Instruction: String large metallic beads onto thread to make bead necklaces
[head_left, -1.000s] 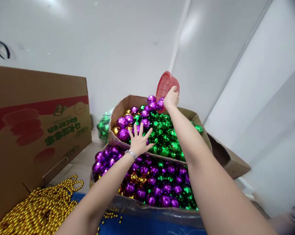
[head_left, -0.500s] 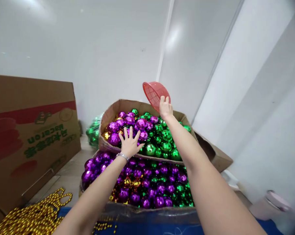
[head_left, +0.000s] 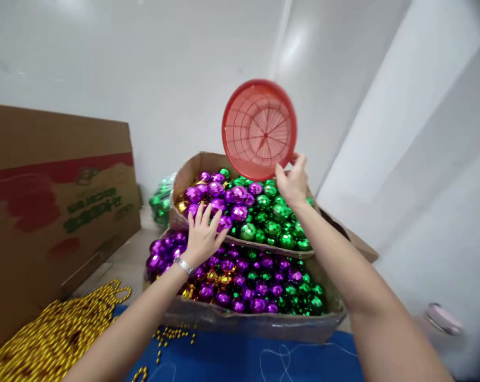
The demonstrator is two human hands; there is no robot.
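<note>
My right hand (head_left: 293,181) grips the rim of a red plastic basket (head_left: 259,130), fingers behind and thumb in front. The basket is held up over the back of the upper cardboard box (head_left: 186,170), its open mouth facing me and nothing inside it. My left hand (head_left: 204,233), with a metal bracelet at the wrist, has its fingers spread at the front edge of that box, over shiny purple balls (head_left: 239,194). Green balls (head_left: 282,211) fill the box's right part. Below and nearer, a lower cardboard box (head_left: 256,321) holds purple, green and some gold balls.
A big printed carton (head_left: 57,212) stands at the left. Gold bead strings (head_left: 52,339) lie in front of it and loose beads dot the blue surface (head_left: 232,355), along with thin thread. A bag of green balls (head_left: 161,201) and a pink lidded container (head_left: 443,318) are nearby.
My right hand has turned the basket so that its mouth faces me and its inside shows. My left hand has shifted slightly down and left. The view has moved a little.
</note>
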